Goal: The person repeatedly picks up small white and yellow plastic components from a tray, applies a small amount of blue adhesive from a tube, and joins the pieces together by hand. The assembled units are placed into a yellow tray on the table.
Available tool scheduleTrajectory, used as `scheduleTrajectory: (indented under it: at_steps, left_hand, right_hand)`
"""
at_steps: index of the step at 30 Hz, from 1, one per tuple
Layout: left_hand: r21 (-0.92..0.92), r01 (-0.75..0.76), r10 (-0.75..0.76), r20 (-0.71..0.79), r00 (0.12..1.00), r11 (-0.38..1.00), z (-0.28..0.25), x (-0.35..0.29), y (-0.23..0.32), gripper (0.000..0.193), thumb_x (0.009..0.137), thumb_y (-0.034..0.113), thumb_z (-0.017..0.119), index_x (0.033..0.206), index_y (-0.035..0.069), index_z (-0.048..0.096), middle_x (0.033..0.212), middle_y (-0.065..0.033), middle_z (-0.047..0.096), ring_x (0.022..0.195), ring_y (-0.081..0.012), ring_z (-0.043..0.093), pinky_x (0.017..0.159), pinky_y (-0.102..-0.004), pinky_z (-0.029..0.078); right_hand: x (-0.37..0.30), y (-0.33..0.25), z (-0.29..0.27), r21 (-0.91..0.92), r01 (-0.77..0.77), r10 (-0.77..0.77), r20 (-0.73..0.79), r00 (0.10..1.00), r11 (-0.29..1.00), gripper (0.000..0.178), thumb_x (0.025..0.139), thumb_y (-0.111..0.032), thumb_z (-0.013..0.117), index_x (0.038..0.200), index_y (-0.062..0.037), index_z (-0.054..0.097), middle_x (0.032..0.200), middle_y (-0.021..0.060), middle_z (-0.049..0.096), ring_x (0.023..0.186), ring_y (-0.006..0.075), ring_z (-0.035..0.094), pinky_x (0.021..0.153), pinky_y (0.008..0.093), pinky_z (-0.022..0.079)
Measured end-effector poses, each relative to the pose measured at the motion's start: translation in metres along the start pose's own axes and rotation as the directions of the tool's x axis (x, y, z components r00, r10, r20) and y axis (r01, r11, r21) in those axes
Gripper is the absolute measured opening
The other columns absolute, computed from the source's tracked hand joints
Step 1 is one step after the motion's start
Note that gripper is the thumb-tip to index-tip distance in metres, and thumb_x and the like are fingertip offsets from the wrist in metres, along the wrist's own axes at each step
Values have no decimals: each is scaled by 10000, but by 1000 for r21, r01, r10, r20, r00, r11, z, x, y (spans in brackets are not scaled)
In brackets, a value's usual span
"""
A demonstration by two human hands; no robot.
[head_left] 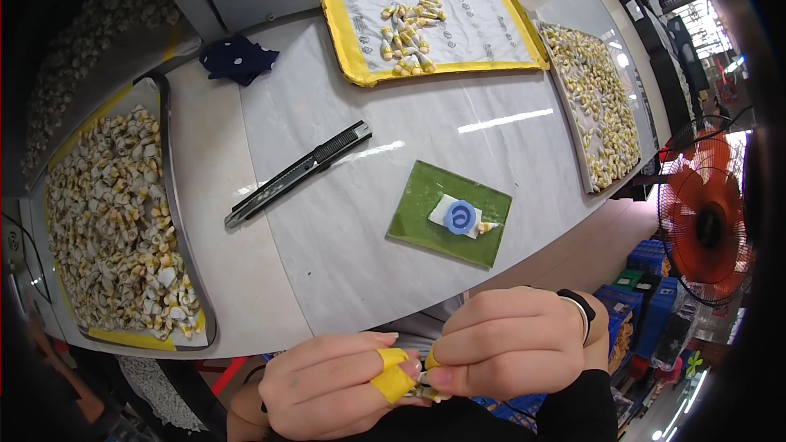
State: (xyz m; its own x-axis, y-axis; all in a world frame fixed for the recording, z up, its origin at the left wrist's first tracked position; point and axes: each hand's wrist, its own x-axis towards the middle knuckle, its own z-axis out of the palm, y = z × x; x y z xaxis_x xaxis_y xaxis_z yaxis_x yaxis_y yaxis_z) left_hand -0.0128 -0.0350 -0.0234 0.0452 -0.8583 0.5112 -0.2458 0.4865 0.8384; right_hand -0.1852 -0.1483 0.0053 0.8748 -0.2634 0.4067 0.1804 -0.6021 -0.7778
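Observation:
Close to my body, in front of the table's near edge, my left hand [336, 385] and my right hand [516, 348] meet with fingertips pinched together. Between them is a small pale piece [422, 393], mostly covered by the fingers. Yellow tape [391, 376] wraps fingers of the left hand, and a bit of yellow shows at the right fingertips too. Beyond the hands, a green glass plate [417, 213] lies on the table. On it sit a round blue cap-like holder [460, 217] over a white patch and one small yellow-and-white piece [487, 227].
A black utility knife [299, 173] lies mid-table. Heaped yellow-and-white pieces fill a left tray [168, 196] and a right tray [585, 180]; a yellow-edged tray [352, 57] at the back holds several. A dark blue cloth [237, 60] lies back left. An orange fan [706, 217] stands right.

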Motion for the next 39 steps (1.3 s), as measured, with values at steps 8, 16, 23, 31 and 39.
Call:
scheduleTrajectory:
  at_steps: [8, 16, 23, 31, 39]
  left_hand:
    - [40, 5, -6, 30, 1000, 999, 2, -11, -14, 337, 645, 145, 838, 879, 20, 630, 827, -90, 678, 687, -222, 670, 653, -299, 580]
    - [51, 64, -74, 244, 967, 997, -7, -7, -13, 357, 667, 99, 816, 943, -24, 626, 876, -110, 686, 740, -221, 664, 701, -298, 551]
    - [-832, 415, -520, 185, 834, 369, 13, -18, -12, 281, 771, -60, 689, 1034, -77, 591, 944, -167, 651, 830, -188, 653, 729, -291, 523]
    - [-815, 431, -497, 209, 842, 388, 11, -17, -13, 263, 763, -76, 694, 1011, -77, 608, 934, -161, 646, 842, -168, 632, 759, -276, 498]
    - [-678, 489, -512, 190, 838, 549, 8, -15, -10, 273, 698, 21, 771, 890, -84, 608, 782, -175, 658, 703, -228, 642, 627, -310, 517]
  right_hand:
    - [-6, -2, 3, -57, -16, 13, -52, 999, 998, 179, 703, 14, 732, 859, 9, 643, 822, 113, 646, 676, 221, 620, 555, 276, 512]
    - [-14, -6, 13, -83, -69, 54, -175, 983, 994, 216, 661, 0, 762, 847, -38, 661, 804, 72, 646, 627, 197, 611, 538, 268, 499]
    - [-14, 12, 11, 56, -29, 45, -307, 951, 998, 175, 692, 10, 717, 863, 3, 680, 791, 75, 607, 638, 174, 548, 529, 272, 408]
    - [-18, 11, 23, -16, 90, -91, -259, 962, 996, 170, 684, -25, 749, 850, -15, 718, 847, 58, 548, 452, 112, 451, 383, 245, 265]
    - [-15, 6, 17, -212, 105, -148, -199, 969, 972, 161, 673, -80, 752, 829, -55, 724, 854, 27, 562, 686, 148, 513, 542, 269, 376]
